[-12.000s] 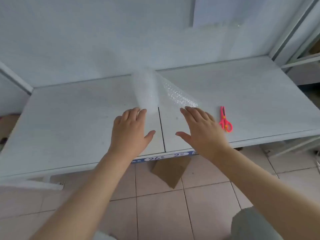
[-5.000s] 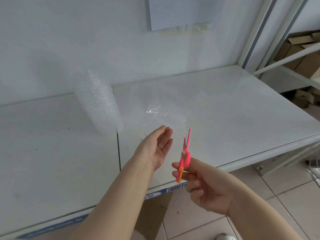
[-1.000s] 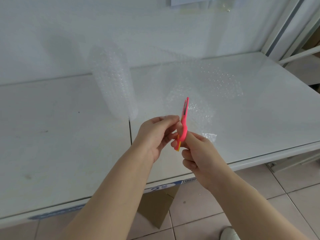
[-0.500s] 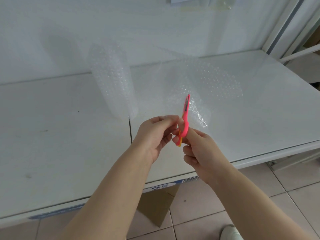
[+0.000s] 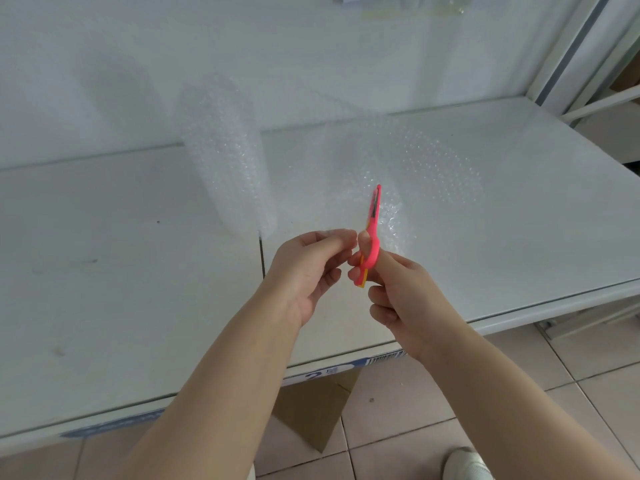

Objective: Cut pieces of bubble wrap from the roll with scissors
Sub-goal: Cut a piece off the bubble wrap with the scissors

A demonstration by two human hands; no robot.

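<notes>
I'm watching the right hand, clamped on the pink scissors, pushing the near-closed blades further into the sheet than a second ago; the cut is progressing. Left hand is still pinching the bubble wrap edge taut. The roll is standing on the table, just left. Edge label is showing "2"; the barcode is unreadable.

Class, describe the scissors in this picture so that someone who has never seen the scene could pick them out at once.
Start at the white table against the wall, then find the two hands held above its front edge. The scissors are in the right hand, blades pointing up and away. They are small and bright pink, the only strongly coloured thing among white surfaces and clear bubble wrap.
</notes>
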